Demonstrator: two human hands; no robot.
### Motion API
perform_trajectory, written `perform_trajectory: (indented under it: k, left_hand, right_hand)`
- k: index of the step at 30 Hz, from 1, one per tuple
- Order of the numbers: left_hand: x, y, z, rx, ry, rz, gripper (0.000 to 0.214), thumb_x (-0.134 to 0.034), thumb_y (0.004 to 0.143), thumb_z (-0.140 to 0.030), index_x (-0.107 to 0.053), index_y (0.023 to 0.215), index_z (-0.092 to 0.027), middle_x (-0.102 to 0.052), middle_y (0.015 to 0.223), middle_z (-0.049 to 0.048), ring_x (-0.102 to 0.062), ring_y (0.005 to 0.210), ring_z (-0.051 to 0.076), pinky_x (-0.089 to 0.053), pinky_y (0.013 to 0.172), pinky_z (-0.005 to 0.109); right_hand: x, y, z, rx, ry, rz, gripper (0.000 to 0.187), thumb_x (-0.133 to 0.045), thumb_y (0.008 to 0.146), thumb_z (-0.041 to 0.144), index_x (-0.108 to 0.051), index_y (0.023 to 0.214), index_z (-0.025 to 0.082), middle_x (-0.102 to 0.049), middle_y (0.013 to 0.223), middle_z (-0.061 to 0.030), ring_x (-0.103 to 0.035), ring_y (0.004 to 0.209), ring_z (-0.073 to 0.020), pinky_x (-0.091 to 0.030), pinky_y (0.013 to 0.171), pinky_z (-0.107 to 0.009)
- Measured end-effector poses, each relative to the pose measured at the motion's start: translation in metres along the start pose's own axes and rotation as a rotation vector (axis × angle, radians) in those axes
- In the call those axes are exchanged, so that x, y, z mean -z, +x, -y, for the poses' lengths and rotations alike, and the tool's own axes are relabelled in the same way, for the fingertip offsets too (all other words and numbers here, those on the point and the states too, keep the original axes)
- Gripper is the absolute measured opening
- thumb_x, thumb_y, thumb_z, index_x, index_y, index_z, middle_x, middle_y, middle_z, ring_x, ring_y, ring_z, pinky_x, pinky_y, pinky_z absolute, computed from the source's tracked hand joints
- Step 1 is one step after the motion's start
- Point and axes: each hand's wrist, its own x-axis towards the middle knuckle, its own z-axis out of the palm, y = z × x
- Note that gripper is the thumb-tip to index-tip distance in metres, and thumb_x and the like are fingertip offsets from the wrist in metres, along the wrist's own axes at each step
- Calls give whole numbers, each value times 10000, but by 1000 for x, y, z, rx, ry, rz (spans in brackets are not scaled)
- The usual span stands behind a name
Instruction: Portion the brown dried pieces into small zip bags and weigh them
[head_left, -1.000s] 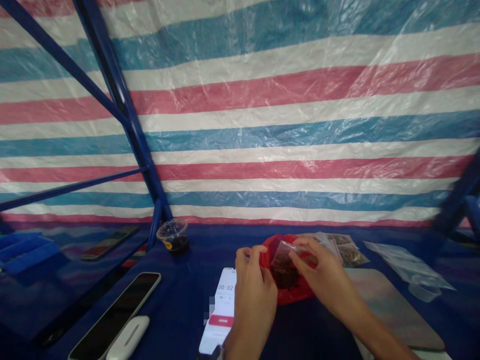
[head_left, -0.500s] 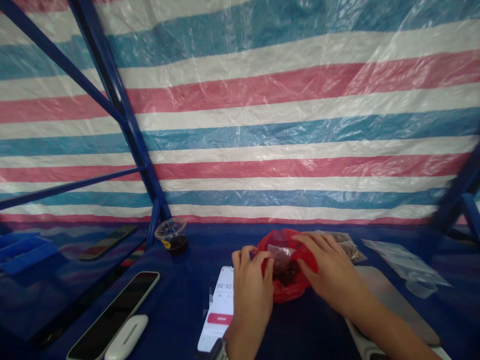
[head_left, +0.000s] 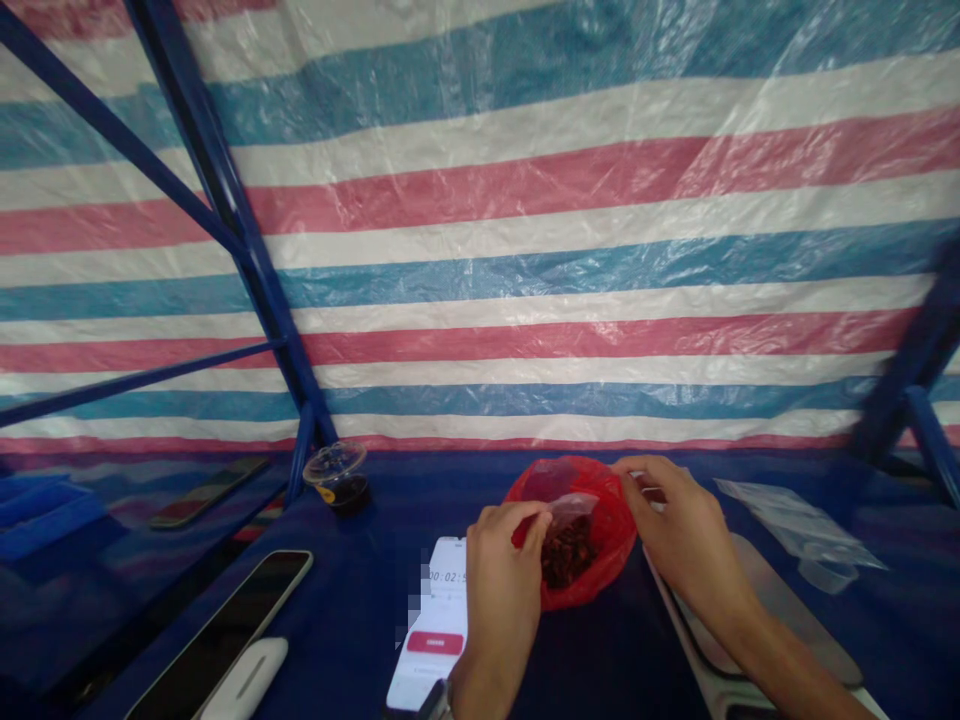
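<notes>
Your left hand [head_left: 506, 570] pinches the left edge of the clear plastic [head_left: 576, 506] inside the red bag [head_left: 616, 550], which sits right of centre on the blue table [head_left: 416, 490]. Your right hand [head_left: 686, 530] grips the bag's far right rim, apparently to spread its mouth around the dark dried pieces [head_left: 568, 555]. The lit phone [head_left: 431, 670] lies face up at left, presumably for reading.

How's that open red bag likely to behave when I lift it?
The red bag will probably flop and fold, since its thin plastic looks crumpled. It may sag at the bottom, where the brown bits sit heaped. Its wide-open mouth could let them spill if it tips.
</notes>
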Motion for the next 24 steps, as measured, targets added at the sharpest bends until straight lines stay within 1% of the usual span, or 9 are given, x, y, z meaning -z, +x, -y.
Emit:
perform_trajectory:
  k: [2, 4, 7, 9, 11, 14, 18, 21, 24]
  left_hand:
    - [-3, 1, -1, 17, -117, -22, 141, -712, 879, -243, -848, 847, -269, -798, 938, 57, -733, 904, 257, -552, 868, 394]
    - [-6, 1, -1, 46, -223, -26, 124, -728, 854, -270, -850, 839, -260, -795, 904, 53, -743, 859, 245, -574, 825, 365]
    - [-9, 2, -3, 73, -262, -20, 145, -710, 860, -287, -849, 846, -249, -817, 884, 52, -759, 835, 248, -591, 804, 359]
    - [-10, 2, -4, 84, -260, -32, 154, -696, 870, -286, -844, 856, -242, -832, 907, 56, -770, 855, 255, -597, 824, 368]
    - [-11, 2, -5, 95, -256, -31, 159, -690, 878, -285, -842, 876, -240, -842, 928, 59, -779, 870, 262, -600, 844, 380]
    - [-11, 1, -5, 107, -236, -10, 157, -686, 882, -256, -843, 892, -242, -853, 958, 63, -791, 899, 278, -596, 878, 408]
    - [-9, 0, -6, 92, -193, 43, 205, -660, 899, -192, -849, 930, -264, -861, 1024, 59, -800, 959, 292, -576, 943, 446]
    - [-8, -2, -7, 66, -138, 66, 260, -618, 939, -168, -847, 996, -274, -856, 1093, 61, -795, 1031, 293, -566, 987, 446]
    - [-6, -2, -8, 54, -94, 109, 278, -598, 963, -166, -845, 1025, -276, -855, 1101, 62, -797, 1034, 300, -577, 964, 432]
  right_hand:
    - [-1, 0, 5, 6, 10, -27, 229, -496, 948, 267, -721, 911, 243, -770, 932, -74, -720, 805, -244, -573, 784, -372]
    - [-2, 0, 11, 80, -11, -26, 244, -496, 949, 255, -739, 963, 249, -773, 1022, -88, -720, 945, -267, -568, 890, -403]
    - [-3, -4, 17, 197, -80, 57, 321, -507, 923, 195, -751, 1120, 265, -773, 1160, -87, -679, 1124, -299, -528, 1015, -460]
    - [-5, -8, 16, 211, -142, 125, 342, -515, 913, 172, -744, 1151, 262, -783, 1161, -86, -674, 1126, -311, -526, 1008, -484]
    - [-7, -11, 12, 192, -196, 167, 292, -529, 934, 187, -750, 1114, 249, -793, 1115, -94, -679, 1105, -320, -531, 992, -499]
    - [-14, -16, 6, 154, -235, 202, 229, -574, 951, 198, -764, 1074, 233, -790, 1086, -107, -694, 1076, -317, -544, 972, -485]
    - [-23, -19, 5, 143, -284, 207, 185, -623, 935, 167, -779, 1010, 234, -787, 1068, -113, -707, 1062, -315, -541, 949, -471]
    - [-28, -21, 7, 150, -304, 192, 192, -633, 927, 153, -785, 1005, 241, -795, 1046, -104, -710, 1066, -315, -516, 968, -482]
    - [-31, -22, 8, 159, -298, 198, 217, -608, 928, 132, -784, 962, 253, -806, 1016, -85, -716, 1038, -297, -486, 960, -472]
